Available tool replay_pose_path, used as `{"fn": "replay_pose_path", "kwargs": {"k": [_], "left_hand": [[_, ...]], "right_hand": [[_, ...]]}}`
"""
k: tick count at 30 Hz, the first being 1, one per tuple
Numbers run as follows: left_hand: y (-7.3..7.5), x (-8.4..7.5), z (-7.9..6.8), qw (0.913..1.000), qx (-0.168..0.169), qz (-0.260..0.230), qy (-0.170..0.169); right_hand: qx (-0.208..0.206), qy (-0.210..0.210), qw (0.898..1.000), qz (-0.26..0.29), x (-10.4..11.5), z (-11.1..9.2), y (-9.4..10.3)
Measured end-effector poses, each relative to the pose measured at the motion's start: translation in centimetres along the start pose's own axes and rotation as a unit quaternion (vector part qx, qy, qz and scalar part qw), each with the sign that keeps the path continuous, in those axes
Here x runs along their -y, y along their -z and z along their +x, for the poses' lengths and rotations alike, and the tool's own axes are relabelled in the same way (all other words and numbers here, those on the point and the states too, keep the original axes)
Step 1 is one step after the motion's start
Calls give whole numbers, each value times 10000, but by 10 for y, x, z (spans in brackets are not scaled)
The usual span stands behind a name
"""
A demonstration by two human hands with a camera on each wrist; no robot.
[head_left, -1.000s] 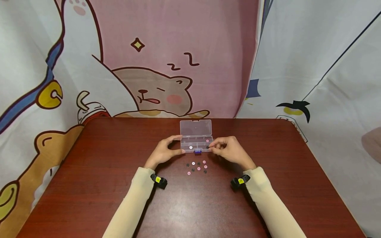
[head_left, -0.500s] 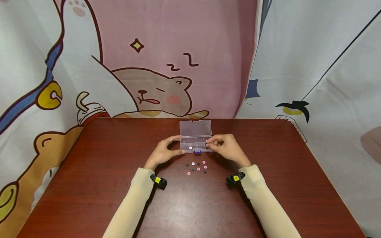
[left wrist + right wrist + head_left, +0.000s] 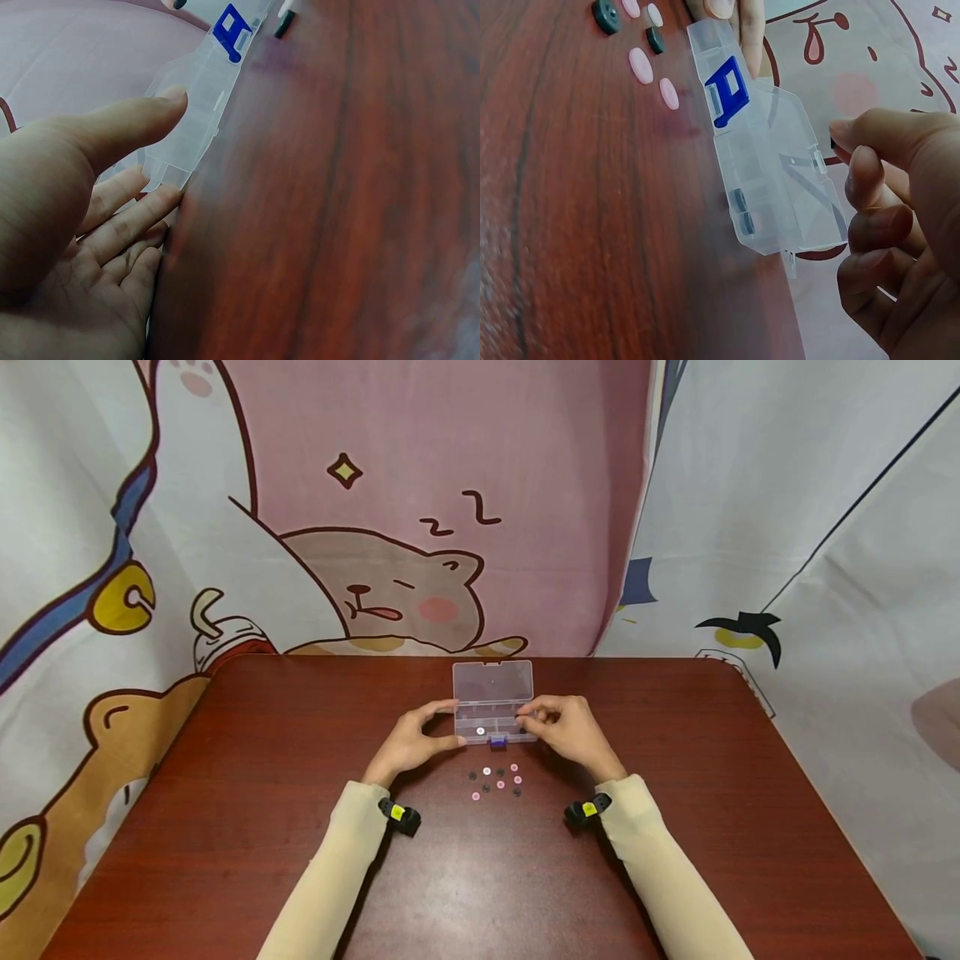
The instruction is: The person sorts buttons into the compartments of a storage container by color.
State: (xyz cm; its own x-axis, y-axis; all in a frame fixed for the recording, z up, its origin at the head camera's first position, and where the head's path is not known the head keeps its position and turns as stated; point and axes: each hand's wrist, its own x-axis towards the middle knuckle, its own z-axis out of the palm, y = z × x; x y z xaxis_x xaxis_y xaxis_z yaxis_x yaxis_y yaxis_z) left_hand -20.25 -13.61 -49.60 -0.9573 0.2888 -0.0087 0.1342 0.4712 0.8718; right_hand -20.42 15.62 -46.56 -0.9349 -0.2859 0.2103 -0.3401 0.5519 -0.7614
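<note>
Discs point(image 3: 501, 785) lie in and before the box point(image 3: 492, 682), which sits between the hands point(image 3: 411, 741) point(image 3: 573, 734) on the table point(image 3: 262, 777), cloth point(image 3: 562, 527) behind

Pink cartoon-printed cloth point(image 3: 570, 485) behind red-brown wooden table point(image 3: 187, 860); pale glare point(image 3: 457, 885) across it.

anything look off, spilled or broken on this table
Nothing stands out. The box sits upright on the table, its lid open, with no damage visible. The buttons lie grouped in front of it, which looks laid out rather than spilled. The left hand holds one end; the right hand pinches a dark piece.
</note>
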Motion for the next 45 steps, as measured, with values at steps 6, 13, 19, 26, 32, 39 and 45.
{"fn": "replay_pose_path", "kwargs": {"k": [6,13,19,26,32,39,45], "left_hand": [[1,-1,0,10000,-20,-25,7],[0,-2,-1,9999,34,-34,93],[0,-2,0,9999,16,-28,112],[0,0,0,10000,2,-56,24],[0,-1,0,10000,33,-25,10],[0,-1,0,10000,49,14,-5],[0,-1,0,10000,55,1,31]], "right_hand": [[-62,65,10000,-39,0,1,-2],[-8,44,10000,50,-1,0,0],[145,42,9997,201,1,1,5],[353,45,9990,264,2,1,10],[575,68,9980,249,0,0,12],[1055,6,9943,161,-2,-2,15],[1366,38,9902,283,-4,-3,14]]}}
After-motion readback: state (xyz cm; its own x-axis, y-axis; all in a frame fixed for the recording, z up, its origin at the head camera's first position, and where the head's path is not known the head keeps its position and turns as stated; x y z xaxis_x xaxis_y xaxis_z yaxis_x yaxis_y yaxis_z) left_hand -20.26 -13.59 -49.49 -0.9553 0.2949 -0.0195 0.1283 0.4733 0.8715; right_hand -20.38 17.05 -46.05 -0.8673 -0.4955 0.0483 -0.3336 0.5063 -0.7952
